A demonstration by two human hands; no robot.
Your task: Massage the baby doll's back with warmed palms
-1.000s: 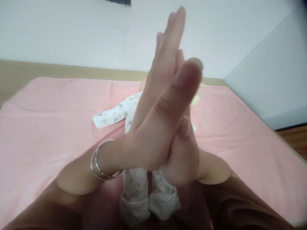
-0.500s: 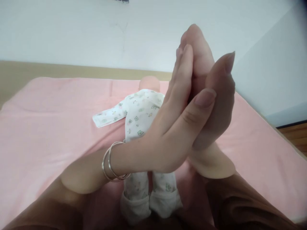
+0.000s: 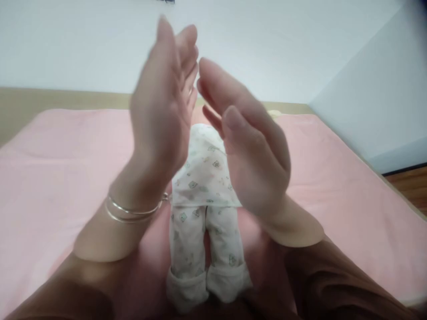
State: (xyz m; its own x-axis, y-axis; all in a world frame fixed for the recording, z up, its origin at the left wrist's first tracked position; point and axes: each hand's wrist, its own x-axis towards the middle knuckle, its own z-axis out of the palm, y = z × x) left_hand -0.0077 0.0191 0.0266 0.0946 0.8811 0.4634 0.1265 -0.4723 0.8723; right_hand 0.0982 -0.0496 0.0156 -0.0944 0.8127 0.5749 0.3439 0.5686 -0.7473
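Note:
My left hand (image 3: 163, 102), with silver bangles (image 3: 133, 212) at the wrist, is raised with its fingers stretched upward and its palm turned to the right. Facing it, my right hand (image 3: 253, 151) is bent with its fingers pointing up and left. A narrow gap separates the fingers, and nothing shows between the palms. Below and beyond them a baby doll (image 3: 207, 173) lies in a white printed top and trousers with turned-up cuffs (image 3: 188, 284). My hands hide its arms and most of its head.
A pink sheet (image 3: 66, 178) covers the surface under the doll, with a tan edge (image 3: 66, 98) along the back. Behind stands a pale wall (image 3: 83, 44). At the right, wooden flooring (image 3: 407, 184) shows beside the bed-like surface.
The palms were pressed together at upper right; now they have come apart. My left hand has moved left and turned upright, while my right hand has shifted left and lower.

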